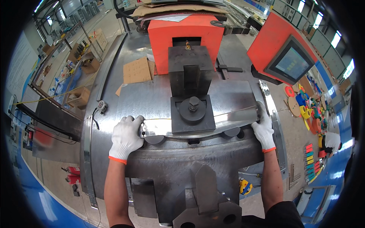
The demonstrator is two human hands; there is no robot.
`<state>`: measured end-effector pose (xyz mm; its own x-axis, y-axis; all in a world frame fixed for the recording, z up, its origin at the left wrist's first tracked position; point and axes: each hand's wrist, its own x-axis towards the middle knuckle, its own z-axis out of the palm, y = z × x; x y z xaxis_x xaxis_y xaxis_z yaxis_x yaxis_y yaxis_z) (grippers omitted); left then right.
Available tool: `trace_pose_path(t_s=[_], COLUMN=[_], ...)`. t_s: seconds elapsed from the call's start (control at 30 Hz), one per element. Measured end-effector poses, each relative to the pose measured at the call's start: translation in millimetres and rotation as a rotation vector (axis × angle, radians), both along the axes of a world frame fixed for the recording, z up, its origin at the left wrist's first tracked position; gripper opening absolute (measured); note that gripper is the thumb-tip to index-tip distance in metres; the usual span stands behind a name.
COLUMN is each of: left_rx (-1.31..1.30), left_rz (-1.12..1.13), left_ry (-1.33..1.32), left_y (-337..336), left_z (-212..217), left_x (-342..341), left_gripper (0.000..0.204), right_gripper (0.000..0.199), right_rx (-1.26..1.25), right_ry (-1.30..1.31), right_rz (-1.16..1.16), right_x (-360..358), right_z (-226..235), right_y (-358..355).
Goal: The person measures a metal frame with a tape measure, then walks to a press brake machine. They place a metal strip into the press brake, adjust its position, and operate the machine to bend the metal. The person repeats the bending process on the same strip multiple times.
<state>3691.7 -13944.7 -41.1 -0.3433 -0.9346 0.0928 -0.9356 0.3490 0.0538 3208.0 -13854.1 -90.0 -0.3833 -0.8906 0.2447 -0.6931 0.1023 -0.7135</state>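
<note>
A shiny, slightly bowed metal bar (pixel 234 116) lies crosswise on the steel machine table (pixel 152 98). Its middle is hidden under the dark press head (pixel 193 117), which has a round disc and a bolt on top. Two dark round rollers (pixel 230 132) stand along the bar's near edge. My left hand (pixel 127 137), in a white glove with an orange cuff, is closed around the bar's left end. Gloved the same way, my right hand (pixel 263 127) grips the right end, with the fingers at its far side.
Behind the press head rises an orange machine housing (pixel 185 32). A touch screen panel (pixel 291 60) stands at the right, and cardboard (pixel 137 71) lies at the back left. An upright pointed steel block (pixel 205 186) is close in front. Colourful tools (pixel 308 110) lie on the floor beyond the right edge.
</note>
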Motion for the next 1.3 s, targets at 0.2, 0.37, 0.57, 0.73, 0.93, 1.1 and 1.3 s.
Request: trace_pose_path(t_s=[0.2,0.37,0.57,0.73,0.93,1.1,1.3], left_rx=[0.009,0.011,0.041,0.040,0.004,0.004,0.013], left_rz=[-0.008,0.003,0.013,0.014,-0.016,-0.019,-0.014], left_ry=[-0.005,-0.011,-0.022,-0.023,-0.001,0.006,0.015], left_y=[0.0,1.1,0.7,1.2,1.5,1.6,1.5], left_z=[4.3,6.2,9.7,7.6,12.2,8.1,8.4], left_x=[-3.5,-3.8,-1.9,4.0,-4.9,-0.8,-1.3], left_gripper=[0.050,0.049,0.048,0.048,0.046,0.045,0.044], right_gripper=[0.078,0.082,0.076,0.078,0.088,0.087,0.085], right_rx=[-0.019,0.048,0.065,-0.018,0.170,0.064,0.091], right_ry=[0.046,-0.006,0.134,0.627,0.687,0.657,0.657], right_rz=[0.001,-0.027,0.048,0.452,0.440,0.376,0.381], right_x=[-6.2,-0.1,13.3,84.5,115.9,117.9,117.3], right_z=[-2.6,7.6,42.3,69.1,59.9,48.7,50.4], right_y=[1.8,3.4,5.0,-11.4,-26.0,-24.4,-24.8])
